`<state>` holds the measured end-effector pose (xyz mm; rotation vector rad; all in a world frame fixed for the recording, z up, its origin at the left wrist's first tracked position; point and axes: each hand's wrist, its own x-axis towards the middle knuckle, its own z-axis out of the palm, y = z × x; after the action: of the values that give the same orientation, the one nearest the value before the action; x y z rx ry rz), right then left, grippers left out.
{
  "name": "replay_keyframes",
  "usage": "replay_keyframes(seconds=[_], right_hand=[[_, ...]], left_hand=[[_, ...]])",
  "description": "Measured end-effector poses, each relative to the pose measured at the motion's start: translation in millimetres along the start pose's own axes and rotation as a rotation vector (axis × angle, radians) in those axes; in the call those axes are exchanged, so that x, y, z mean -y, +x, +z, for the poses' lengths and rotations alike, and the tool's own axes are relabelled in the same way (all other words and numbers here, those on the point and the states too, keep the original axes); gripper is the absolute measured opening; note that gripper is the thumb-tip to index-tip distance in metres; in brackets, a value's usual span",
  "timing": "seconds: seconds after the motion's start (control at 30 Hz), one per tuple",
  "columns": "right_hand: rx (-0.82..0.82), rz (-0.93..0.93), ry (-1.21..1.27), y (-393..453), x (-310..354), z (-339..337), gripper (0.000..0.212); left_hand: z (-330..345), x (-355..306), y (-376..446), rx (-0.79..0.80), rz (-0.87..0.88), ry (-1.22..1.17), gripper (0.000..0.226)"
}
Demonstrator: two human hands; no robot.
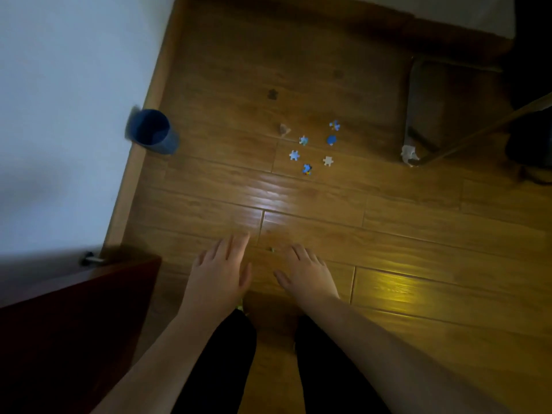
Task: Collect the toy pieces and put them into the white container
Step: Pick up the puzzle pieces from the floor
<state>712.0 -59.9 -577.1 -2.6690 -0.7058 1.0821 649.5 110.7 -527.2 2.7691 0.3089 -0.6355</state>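
Evidently collection has not begun: left hand (219, 268) and right hand (304, 274) hover spread and empty, so next reach the puzzle pieces (313, 147) at frame centre.

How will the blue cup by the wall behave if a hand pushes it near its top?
The blue cup stands upright and looks taller than wide, so a high push would probably tip it. Its round wall suggests it would then roll. It looks like light plastic, likely easy to lift; its contents cannot be seen.
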Motion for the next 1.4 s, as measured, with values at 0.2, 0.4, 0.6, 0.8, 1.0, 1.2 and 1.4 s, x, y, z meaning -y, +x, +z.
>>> replay_keyframes(seconds=[0.2, 0.4, 0.6, 0.8, 1.0, 1.2, 1.4], right_hand=[[0.027, 0.057, 0.046, 86, -49, 108, 0.062], [0.089, 0.091, 0.059, 173, -93, 188, 0.051], [0.218, 0.153, 0.091, 228, -107, 262, 0.054], [0.199, 0.221, 0.159, 253, -111, 302, 0.047], [0.139, 0.160, 0.050, 270, -111, 307, 0.034], [0.152, 0.195, 0.110, 269, -110, 298, 0.033], [0.071, 0.403, 0.795, 206, -99, 222, 0.016]], left_hand=[[110, 34, 50, 0.106, -0.080, 0.027, 0.060], [190, 73, 107, 0.158, -0.026, 0.085, 0.059], [238, 99, 134, 0.185, -0.016, 0.085, 0.062], [262, 111, 128, 0.224, -0.047, 0.065, 0.063], [274, 117, 124, 0.192, -0.018, 0.112, 0.062], [267, 107, 123, 0.210, -0.003, 0.151, 0.059], [222, 69, 101, 0.248, 0.010, 0.144, 0.058]])
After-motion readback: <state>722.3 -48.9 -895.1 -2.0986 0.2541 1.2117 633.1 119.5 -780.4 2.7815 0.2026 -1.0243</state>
